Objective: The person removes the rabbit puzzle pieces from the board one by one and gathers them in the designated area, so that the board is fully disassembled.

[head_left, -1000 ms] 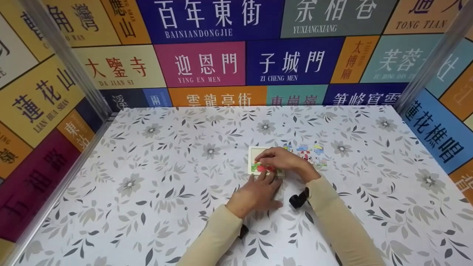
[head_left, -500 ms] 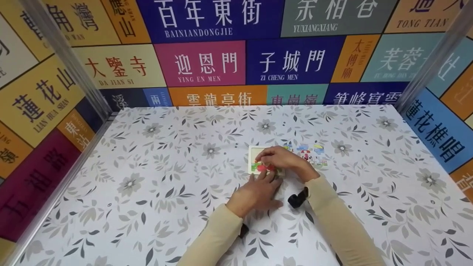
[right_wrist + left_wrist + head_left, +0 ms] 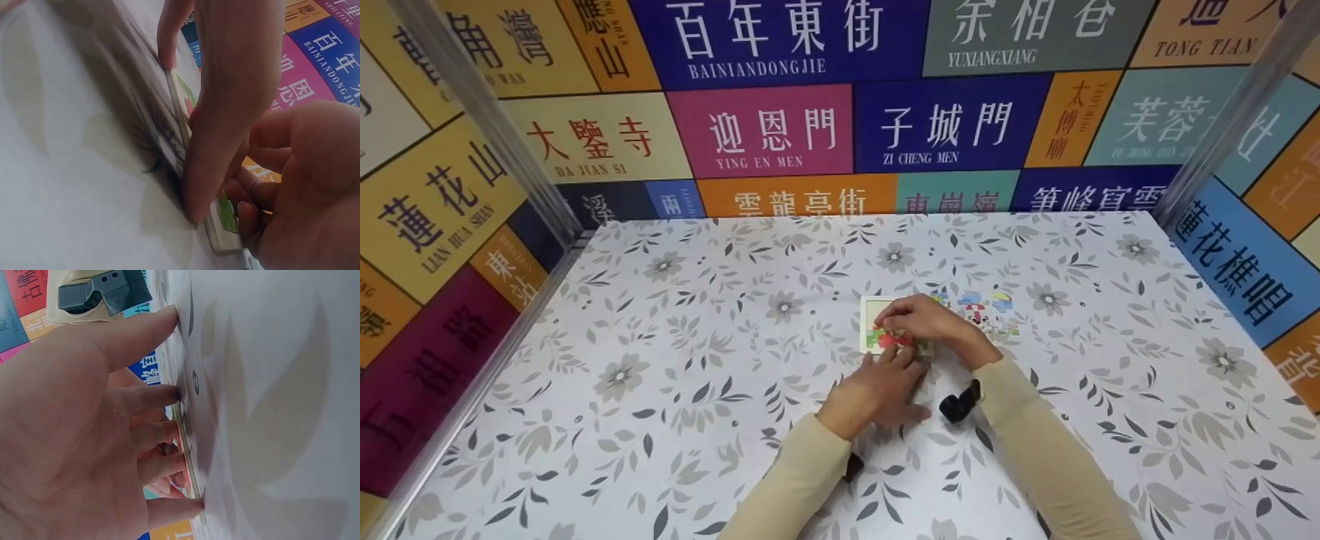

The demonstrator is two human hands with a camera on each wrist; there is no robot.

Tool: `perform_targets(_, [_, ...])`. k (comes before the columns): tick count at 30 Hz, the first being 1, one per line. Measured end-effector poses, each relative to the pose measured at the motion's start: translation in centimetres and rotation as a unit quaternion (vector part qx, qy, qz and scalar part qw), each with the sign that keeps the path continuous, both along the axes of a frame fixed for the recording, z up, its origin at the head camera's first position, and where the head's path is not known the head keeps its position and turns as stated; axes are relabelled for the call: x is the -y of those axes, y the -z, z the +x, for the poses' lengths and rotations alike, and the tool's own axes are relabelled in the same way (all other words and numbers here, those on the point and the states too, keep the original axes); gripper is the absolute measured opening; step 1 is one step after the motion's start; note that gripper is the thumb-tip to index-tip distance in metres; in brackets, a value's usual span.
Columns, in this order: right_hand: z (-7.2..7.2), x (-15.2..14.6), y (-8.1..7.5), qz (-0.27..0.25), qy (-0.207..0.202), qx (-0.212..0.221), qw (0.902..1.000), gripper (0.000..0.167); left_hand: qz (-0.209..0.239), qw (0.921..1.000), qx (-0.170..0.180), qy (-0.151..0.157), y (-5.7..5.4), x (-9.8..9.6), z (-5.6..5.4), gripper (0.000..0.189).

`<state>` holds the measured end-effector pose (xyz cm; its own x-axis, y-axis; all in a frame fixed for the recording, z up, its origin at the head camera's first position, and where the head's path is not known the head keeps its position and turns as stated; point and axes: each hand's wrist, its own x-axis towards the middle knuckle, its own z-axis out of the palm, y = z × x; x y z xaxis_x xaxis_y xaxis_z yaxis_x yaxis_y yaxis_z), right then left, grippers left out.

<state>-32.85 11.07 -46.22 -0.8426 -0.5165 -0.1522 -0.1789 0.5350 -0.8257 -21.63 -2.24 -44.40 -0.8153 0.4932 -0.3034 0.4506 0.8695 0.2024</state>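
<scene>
A small picture puzzle board point(image 3: 864, 324) with a pale rim lies on the patterned table, showing green and red parts low in its tray. My left hand point(image 3: 876, 391) reaches to its near edge with fingers extended. In the left wrist view the fingertips point(image 3: 179, 463) touch that edge and the thumb is spread away. Over the board arches my right hand point(image 3: 930, 319), fingers bent down to its surface. The right wrist view shows the curled fingers close above the green part; whether they pinch a puzzle piece is hidden. Colourful puzzle pieces point(image 3: 997, 319) lie right of the board.
White cloth with grey leaves and flowers covers the table point(image 3: 697, 315). A wall of coloured sign panels point(image 3: 765, 129) rises behind and at both sides. Clear upright posts point(image 3: 1222, 112) stand at the far corners. Each wrist carries a black camera point(image 3: 958, 405).
The view has shifted slightly. Both hands stay at the board in nearly the same pose, with the right fingers at the same part of it.
</scene>
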Motion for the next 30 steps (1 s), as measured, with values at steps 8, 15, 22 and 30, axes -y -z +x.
perform_targets(8, [0.0,0.2,-0.2,-0.015,0.023,0.002,0.9996,0.022,-0.003,1.0000,-0.002,-0.002,-0.1,0.2,0.0,0.072])
perform_targets(15, [0.2,0.5,-0.5,-0.022,0.030,0.013,0.9992,0.017,-0.006,1.0000,-0.006,0.004,-0.3,0.3,0.0,0.072])
perform_targets(22, [0.0,-0.7,-2.1,-0.047,0.067,0.014,0.9966,0.020,-0.003,1.0000,-0.001,-0.002,-0.3,0.3,0.1,0.072])
perform_targets(30, [-0.3,-5.9,-4.8,-0.005,0.083,-0.006,0.9965,0.026,0.002,0.9999,0.006,-0.014,-0.2,0.0,0.2,0.072])
